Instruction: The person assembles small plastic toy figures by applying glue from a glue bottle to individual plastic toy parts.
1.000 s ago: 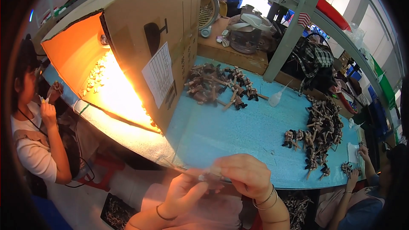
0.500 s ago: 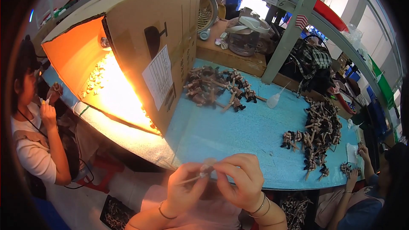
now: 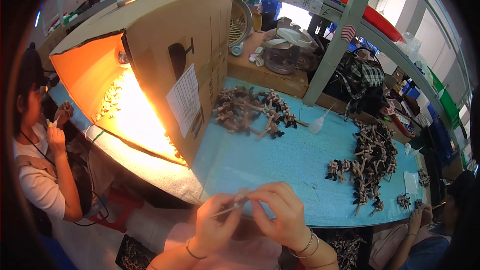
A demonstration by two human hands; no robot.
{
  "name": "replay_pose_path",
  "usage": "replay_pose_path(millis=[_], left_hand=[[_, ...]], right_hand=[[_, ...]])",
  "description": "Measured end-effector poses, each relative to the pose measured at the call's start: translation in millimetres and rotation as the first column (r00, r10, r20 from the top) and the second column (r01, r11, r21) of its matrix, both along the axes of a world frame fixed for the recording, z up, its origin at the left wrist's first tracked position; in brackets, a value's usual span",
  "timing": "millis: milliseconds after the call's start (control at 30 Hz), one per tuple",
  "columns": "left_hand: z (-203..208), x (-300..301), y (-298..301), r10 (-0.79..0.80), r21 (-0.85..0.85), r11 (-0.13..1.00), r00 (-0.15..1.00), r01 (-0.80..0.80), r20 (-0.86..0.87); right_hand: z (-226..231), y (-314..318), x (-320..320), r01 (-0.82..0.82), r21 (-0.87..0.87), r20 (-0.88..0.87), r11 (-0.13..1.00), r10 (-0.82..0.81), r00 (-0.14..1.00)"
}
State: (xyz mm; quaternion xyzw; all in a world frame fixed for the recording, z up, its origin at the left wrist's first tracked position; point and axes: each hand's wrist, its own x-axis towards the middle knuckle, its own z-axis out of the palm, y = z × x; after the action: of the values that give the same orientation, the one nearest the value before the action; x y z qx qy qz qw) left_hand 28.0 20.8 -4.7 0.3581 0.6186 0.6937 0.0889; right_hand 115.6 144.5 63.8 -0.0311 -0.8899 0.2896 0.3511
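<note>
My left hand [image 3: 214, 222] and my right hand [image 3: 279, 213] meet at the near edge of the blue table [image 3: 280, 165]. Together they pinch a thin pale stick [image 3: 227, 210] with a small piece at its tip. The stick points left and slightly down from my fingertips. My right wrist wears thin bangles. A pile of small brown figures on sticks [image 3: 252, 112] lies at the far middle of the table. A second pile of the same pieces [image 3: 367, 165] lies at the right.
A large cardboard box [image 3: 165, 65] lit orange inside stands at the left. A small squeeze bottle [image 3: 318, 124] stands between the piles. One person [image 3: 42, 160] sits at the left, another person's hand [image 3: 417, 215] at the lower right. A green post [image 3: 335, 45] rises behind.
My hands have shifted slightly right and down while staying together. The stick has turned a little between my fingers. The piles have not moved.
</note>
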Motion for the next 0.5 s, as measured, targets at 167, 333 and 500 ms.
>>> replay_pose_path(millis=[167,333,500], left_hand=[[8.9,3.0,0.0,0.045,-0.067,0.997,0.997,-0.049,-0.058],[11.3,-0.6,1.7,0.052,-0.095,0.993,0.979,-0.072,-0.199],[14.9,-5.1,7.6,0.084,-0.044,0.994,0.938,-0.105,-0.335]], right_hand=[[-10.9,-2.6,-0.5,0.045,-0.019,-0.058,0.999,-0.046,0.997],[-7.4,-4.8,-3.7,0.107,0.099,-0.059,0.989,-0.101,0.993],[-9.1,-6.2,-7.2,0.153,0.099,-0.087,0.983,-0.144,0.986]])
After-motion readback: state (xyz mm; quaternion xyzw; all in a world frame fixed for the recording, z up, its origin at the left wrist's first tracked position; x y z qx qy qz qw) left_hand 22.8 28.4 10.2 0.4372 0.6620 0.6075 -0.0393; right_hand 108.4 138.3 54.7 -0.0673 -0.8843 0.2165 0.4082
